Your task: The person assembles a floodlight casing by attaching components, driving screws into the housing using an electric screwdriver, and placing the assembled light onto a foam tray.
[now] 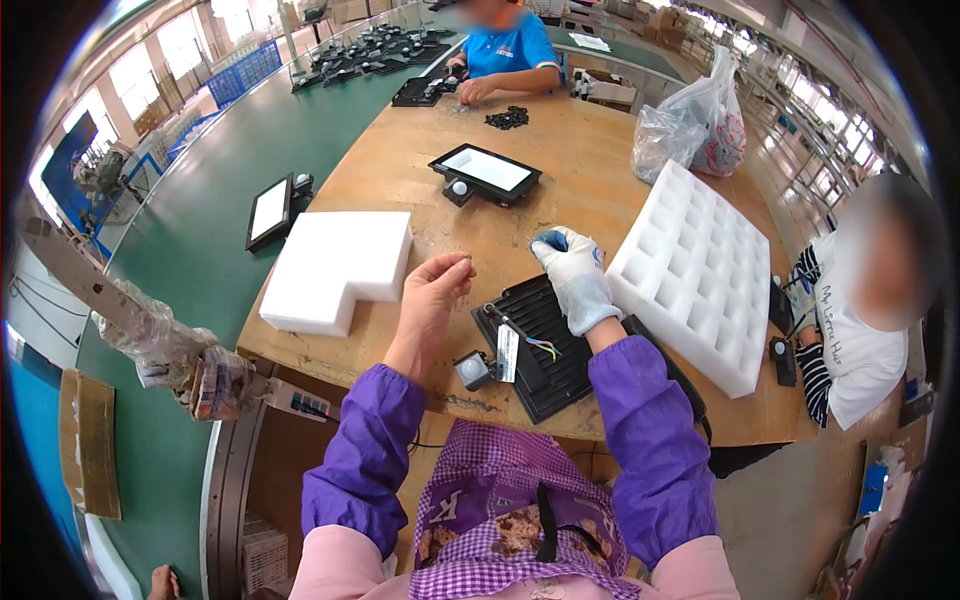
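A black floodlight (540,370) lies with its ribbed back up in front of me. Coloured wire ends and a white label (507,354) show on it, and a round white motion sensor (472,370) sticks out at its near left. To the left of the floodlight, my bare left hand (437,290) is raised with thumb and fingertips pressed together. My right hand (572,272), in a white glove with blue fingertips, is closed above the far right part of the ribbed back. Whatever either hand's fingertips hold is too small or hidden to make out.
White foam blocks flank my hands: an L-shaped one (335,262) left, a pocketed one (695,275) right. Another floodlight (487,173) lies farther back, and one (270,212) is on the green conveyor (190,290). Co-workers sit across and at right. A plastic bag (700,125) stands back right.
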The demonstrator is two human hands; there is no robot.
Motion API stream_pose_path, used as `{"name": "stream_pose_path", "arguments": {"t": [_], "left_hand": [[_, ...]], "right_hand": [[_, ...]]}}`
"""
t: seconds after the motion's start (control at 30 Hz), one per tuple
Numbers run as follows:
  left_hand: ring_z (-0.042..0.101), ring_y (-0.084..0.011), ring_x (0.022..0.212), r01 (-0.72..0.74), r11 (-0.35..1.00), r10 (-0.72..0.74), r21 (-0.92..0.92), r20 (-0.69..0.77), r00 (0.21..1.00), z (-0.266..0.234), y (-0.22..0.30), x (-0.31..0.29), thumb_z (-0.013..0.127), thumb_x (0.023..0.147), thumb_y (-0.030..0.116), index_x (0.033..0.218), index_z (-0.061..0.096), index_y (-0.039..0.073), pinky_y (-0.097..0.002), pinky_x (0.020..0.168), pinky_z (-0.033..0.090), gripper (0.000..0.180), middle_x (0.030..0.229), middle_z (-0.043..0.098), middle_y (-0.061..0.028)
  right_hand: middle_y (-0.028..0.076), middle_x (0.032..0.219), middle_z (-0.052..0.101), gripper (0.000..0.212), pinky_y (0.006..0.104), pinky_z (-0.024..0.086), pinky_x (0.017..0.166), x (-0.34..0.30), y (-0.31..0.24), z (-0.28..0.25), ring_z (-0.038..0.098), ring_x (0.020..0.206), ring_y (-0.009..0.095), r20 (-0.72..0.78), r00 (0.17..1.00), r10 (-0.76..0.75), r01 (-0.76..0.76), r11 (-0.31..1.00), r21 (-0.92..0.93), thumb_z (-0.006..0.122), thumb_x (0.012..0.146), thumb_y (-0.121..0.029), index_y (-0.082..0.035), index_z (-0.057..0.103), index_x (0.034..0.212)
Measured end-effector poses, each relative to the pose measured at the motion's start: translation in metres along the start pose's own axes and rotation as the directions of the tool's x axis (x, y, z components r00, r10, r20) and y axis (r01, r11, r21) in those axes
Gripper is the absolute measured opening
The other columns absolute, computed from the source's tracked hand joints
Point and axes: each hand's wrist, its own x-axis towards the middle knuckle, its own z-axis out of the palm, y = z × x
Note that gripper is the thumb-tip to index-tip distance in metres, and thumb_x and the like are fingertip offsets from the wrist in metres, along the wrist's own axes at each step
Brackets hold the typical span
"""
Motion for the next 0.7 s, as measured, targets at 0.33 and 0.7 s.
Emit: {"name": "stream_pose_path", "arguments": {"t": [0.33,0.7], "left_hand": [[0.057,-0.0091,0.068,-0.002,0.994,0.015,0.111,-0.112,0.994,0.006,-0.032,0.044,0.070,0.087,0.012,0.099,0.067,0.001,-0.0224,0.062,0.046,0.017,0.081,0.066,-0.0028],[0.056,-0.0083,0.064,-0.116,0.969,0.131,0.219,-0.057,0.990,0.029,-0.057,0.078,0.071,0.086,0.012,0.097,0.067,0.000,-0.0228,0.059,0.045,0.016,0.079,0.065,-0.0017]], "right_hand": [[0.019,0.104,0.068,0.028,0.0376,0.050,0.083,0.011,0.043,0.008,0.065,0.098,0.033,0.064,0.998,-0.001,0.018,0.964,-0.267,0.060,0.088,-0.023,-0.003,0.067,0.107],[0.020,0.094,0.069,0.026,0.0361,0.050,0.078,0.030,0.036,0.002,0.067,0.090,0.032,0.137,0.991,0.006,0.037,0.950,-0.309,0.063,0.085,-0.023,-0.001,0.068,0.098]]}}
